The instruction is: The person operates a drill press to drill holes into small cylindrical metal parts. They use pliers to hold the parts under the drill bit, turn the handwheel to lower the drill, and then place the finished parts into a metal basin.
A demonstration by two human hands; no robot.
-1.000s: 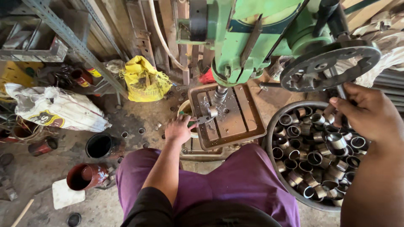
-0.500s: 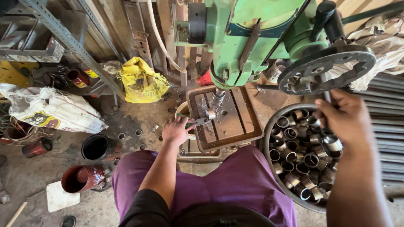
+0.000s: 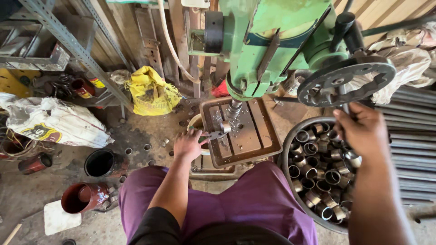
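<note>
A green drill press (image 3: 272, 45) stands in front of me, its spindle (image 3: 234, 109) over a brown metal table (image 3: 254, 140). My left hand (image 3: 188, 144) grips pliers (image 3: 213, 134) that hold a small metal ring (image 3: 225, 127) under the spindle. My right hand (image 3: 363, 131) is closed on a handle of the black feed wheel (image 3: 347, 81) at the right. A round metal tub (image 3: 290, 149) with several short metal rings (image 3: 318, 181) sits below that hand.
My purple-clad legs (image 3: 245, 204) fill the lower middle. A yellow bag (image 3: 152, 93), a white sack (image 3: 52, 122), a black can (image 3: 102, 162) and a red pot (image 3: 84, 197) sit on the dirt floor at left. Metal shelving (image 3: 68, 43) stands upper left; steel bars (image 3: 411, 149) lie right.
My right hand has come down along the feed wheel's handle. My left hand has stayed at the drill table with the pliers.
</note>
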